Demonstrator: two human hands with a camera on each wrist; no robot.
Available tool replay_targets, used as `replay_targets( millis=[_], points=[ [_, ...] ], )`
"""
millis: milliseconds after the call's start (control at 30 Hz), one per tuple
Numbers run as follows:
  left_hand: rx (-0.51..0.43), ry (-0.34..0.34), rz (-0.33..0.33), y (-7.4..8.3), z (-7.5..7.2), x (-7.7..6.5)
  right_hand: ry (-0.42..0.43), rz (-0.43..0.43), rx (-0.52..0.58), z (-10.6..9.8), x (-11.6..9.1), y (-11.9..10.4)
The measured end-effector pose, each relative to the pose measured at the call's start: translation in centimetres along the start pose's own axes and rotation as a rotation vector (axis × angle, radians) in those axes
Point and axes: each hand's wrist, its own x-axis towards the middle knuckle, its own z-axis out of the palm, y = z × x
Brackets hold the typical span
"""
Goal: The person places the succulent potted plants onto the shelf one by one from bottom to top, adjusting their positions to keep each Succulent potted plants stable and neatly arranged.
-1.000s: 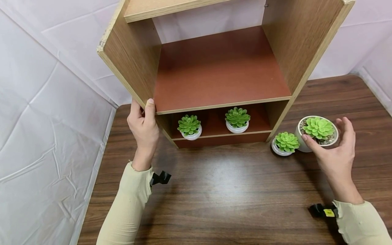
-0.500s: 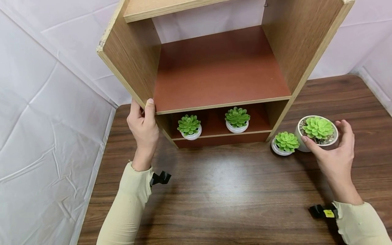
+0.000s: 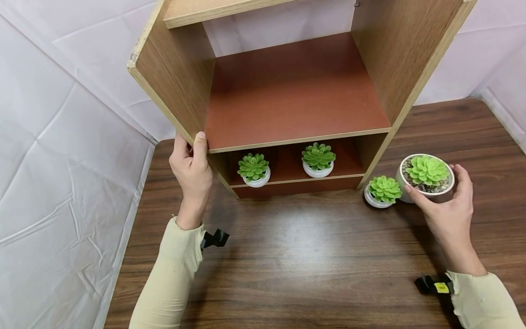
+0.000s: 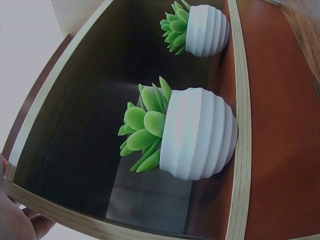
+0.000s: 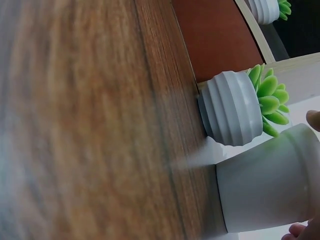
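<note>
With its thumb in front, my left hand point(image 3: 191, 176) grips the left side panel of a wooden shelf unit point(image 3: 296, 100). My right hand point(image 3: 452, 219) holds the larger potted succulent point(image 3: 428, 171), thumb at the near left of the rim and fingers on the right side. This plain pot point(image 5: 270, 185) stands on the table in the right wrist view. A small potted succulent point(image 3: 384, 192) with a ribbed white pot stands just left of it. Two similar small succulents, a left one point(image 4: 197, 135) and a right one point(image 3: 318, 160), stand in the low compartment near its front edge.
The unit's wide red-brown shelf lies above the low compartment, with a higher board point(image 3: 226, 11) over it. Everything stands on a dark wood table point(image 3: 304, 256). White sheeting point(image 3: 70, 151) lines the left side and the back.
My right hand's fingers have come in closer around the larger pot. The left hand keeps its grip on the panel, and the plants have not visibly moved.
</note>
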Motion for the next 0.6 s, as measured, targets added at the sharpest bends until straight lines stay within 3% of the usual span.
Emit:
replay_targets(
  millis=[600],
  points=[
    [0.016,-0.002,0.007,0.18,-0.09,0.02,-0.086,0.068,-0.036,-0.25,0.06,0.4]
  ],
)
